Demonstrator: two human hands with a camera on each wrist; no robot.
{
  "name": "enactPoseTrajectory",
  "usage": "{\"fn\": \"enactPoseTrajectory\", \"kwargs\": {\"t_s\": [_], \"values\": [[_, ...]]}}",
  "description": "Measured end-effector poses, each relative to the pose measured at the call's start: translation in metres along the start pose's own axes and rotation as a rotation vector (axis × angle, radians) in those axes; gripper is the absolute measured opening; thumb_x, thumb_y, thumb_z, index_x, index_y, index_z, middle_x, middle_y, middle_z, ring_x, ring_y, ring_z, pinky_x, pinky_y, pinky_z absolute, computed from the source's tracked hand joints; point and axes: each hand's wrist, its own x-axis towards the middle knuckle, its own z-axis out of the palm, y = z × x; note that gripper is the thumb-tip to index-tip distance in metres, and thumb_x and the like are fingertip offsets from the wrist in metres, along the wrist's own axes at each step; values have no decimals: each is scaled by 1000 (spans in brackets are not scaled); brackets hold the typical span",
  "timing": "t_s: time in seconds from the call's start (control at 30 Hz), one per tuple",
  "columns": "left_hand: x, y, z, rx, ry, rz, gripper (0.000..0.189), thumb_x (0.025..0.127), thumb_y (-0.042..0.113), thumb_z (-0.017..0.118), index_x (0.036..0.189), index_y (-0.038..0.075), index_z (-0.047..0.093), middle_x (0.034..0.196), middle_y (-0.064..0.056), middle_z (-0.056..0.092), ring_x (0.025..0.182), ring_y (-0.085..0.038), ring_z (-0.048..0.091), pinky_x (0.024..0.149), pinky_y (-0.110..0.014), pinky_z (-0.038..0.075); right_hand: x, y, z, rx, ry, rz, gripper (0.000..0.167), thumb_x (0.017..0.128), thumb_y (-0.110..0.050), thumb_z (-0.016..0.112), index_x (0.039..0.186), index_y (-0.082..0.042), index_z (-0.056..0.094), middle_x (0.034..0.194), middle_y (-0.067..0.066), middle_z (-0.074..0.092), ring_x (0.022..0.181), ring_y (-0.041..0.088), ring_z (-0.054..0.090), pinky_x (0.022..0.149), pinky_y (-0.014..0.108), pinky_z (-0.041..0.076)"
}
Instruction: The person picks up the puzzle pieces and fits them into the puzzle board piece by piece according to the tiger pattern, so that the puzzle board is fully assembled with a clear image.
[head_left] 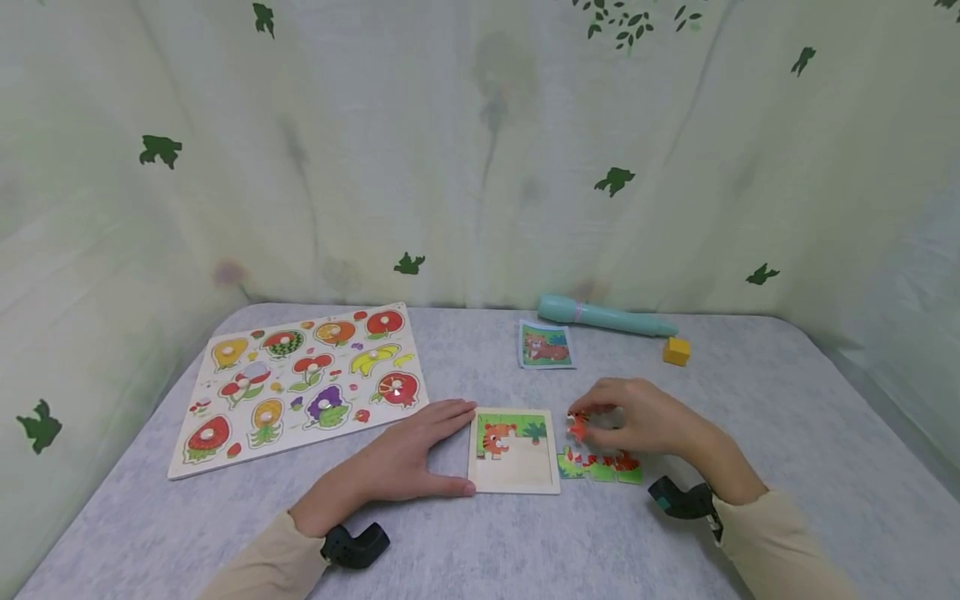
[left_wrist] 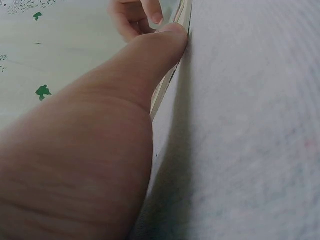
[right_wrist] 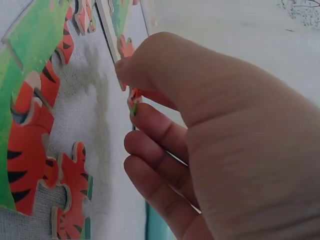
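Note:
A small square wooden puzzle tray (head_left: pixel 517 479) lies in the middle, partly filled with tiger-picture pieces along its top and left. My left hand (head_left: pixel 420 454) rests against its left side, thumb and fingers spread nearly straight; in the left wrist view the thumb (left_wrist: pixel 145 60) touches the tray's edge. Just right of the tray, my right hand (head_left: pixel 637 417) pinches an orange jigsaw piece (head_left: pixel 577 427) between thumb and finger. Loose tiger jigsaw pieces (head_left: pixel 600 468) lie under and in front of that hand. The right wrist view shows striped orange and green pieces (right_wrist: pixel 30 155) close up.
A fruit peg puzzle board (head_left: pixel 300 392) lies at the left. Behind the tray lie a bear picture card (head_left: pixel 546 346), a teal pen-shaped stick (head_left: pixel 607 317) and a yellow cube (head_left: pixel 677 352). A patterned curtain (head_left: pixel 480 167) hangs behind the table.

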Motion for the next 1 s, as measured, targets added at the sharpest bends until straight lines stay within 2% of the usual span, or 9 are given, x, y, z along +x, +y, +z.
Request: {"fn": "enactPoseTrajectory", "kwargs": {"t_s": [0.33, 0.57, 1.0], "values": [[0, 1, 0, -9, 2, -14, 101, 81, 74, 71, 160, 20, 40, 165, 7, 36, 154, -19, 31, 121, -52, 33, 4, -8, 6, 6, 60, -18, 27, 89, -19, 78, 116, -19, 77, 106, -13, 71, 89, 7, 64, 74, 28, 58], [-1, 3, 0, -19, -2, -17, 101, 81, 73, 72, 160, 19, 40, 165, 7, 36, 154, -19, 30, 122, -52, 33, 7, -16, 12, -5, 116, -79, 27, 88, -20, 78, 116, -19, 78, 105, -12, 70, 88, 9, 66, 73, 28, 58], [-1, 3, 0, -8, -7, -22, 102, 81, 74, 72, 161, 20, 39, 166, 8, 36, 155, -17, 29, 122, -51, 33, 12, -25, 22, 9, 161, -161, 28, 89, -18, 78, 117, -17, 78, 105, -10, 71, 86, 8, 67, 69, 27, 57]]}}
